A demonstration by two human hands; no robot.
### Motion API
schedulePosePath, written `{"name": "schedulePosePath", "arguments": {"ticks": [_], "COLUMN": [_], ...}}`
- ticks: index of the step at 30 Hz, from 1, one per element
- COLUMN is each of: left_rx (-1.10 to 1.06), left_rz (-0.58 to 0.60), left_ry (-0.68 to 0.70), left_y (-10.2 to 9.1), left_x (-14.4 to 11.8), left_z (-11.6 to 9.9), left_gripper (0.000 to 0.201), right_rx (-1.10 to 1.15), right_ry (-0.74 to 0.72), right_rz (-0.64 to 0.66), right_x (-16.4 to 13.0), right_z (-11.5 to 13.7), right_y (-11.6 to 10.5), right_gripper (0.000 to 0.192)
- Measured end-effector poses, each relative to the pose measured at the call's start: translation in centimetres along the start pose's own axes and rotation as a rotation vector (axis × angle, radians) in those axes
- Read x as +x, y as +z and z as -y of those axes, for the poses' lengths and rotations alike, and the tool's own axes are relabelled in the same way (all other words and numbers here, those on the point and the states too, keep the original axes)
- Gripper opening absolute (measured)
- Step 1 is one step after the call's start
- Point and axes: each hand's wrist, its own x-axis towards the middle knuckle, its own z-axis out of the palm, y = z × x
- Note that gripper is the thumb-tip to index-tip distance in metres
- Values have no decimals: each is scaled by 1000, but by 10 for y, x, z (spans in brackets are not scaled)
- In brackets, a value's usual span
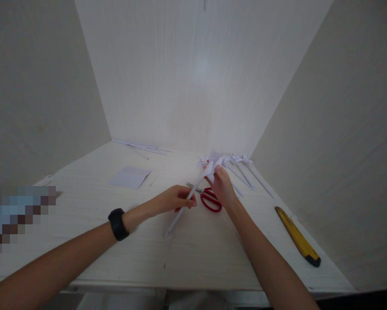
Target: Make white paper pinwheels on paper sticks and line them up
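A white paper pinwheel [209, 171] on a rolled paper stick [179, 214] is held over the middle of the table. My left hand [180, 198] closes its fingers round the stick, which slants down toward me. My right hand [223, 183] pinches the folded paper head at the top. Beneath my hands lie scissors with red handles [210, 200], their blades pointing left and partly behind the stick. Several similar paper pinwheels [245, 161] lie at the back right, just beyond my right hand.
Thin paper sticks [142, 147] lie along the back left. In front of them is a stack of square paper [130, 177]. A yellow utility knife [297, 236] rests near the right wall [348, 150]. Panels enclose the white table [116, 258] at the back and sides.
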Motion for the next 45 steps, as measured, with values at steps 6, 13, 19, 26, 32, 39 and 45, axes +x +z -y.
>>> {"name": "schedulePosePath", "arguments": {"ticks": [6,13,19,26,32,39,45], "left_rx": [-83,7,27,-16,-70,-195,-241], "left_rz": [-145,-302,-338,-434,-446,-415,-403], "left_ry": [136,216,253,238,237,242,221], "left_y": [-4,-13,-15,-15,-14,-13,-16], "left_x": [1,2,1,-1,-2,1,3], "left_z": [-4,-3,-5,-9,-11,-7,-6], "left_gripper": [24,30,30,21,20,24,13], "right_rx": [67,-203,-281,-359,-374,-308,-291], "right_ry": [144,341,308,328,308,243,222], "right_rz": [93,497,581,599,554,472,434], "right_x": [3,-6,-7,-9,-9,-7,-6], "right_z": [-6,-19,-23,-26,-33,-30,-30], "right_y": [-8,-7,-5,-3,2,0,-1], "right_gripper": [49,28,30,19,16,18,18]}}
